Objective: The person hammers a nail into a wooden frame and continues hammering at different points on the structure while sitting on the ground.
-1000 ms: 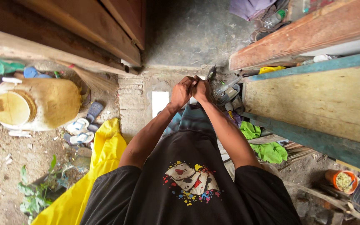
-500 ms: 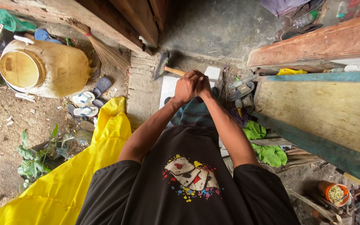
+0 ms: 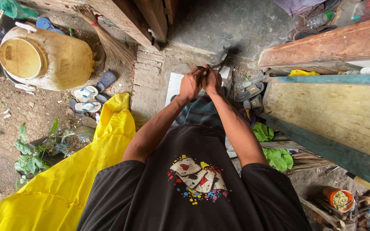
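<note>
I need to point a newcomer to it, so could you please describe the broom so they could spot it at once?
Start at the big yellow drum lying on its side on the dirt. Just right of it, the broom leans against the wooden beam. It is the only fan of straw bristles, bound with a red tie, above the sandals.

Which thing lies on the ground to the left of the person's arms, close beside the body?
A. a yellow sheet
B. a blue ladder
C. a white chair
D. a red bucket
A. A bright yellow sheet spreads over the ground left of the left hand and arm, below the sandals; no bucket, chair or ladder shows there.
</note>
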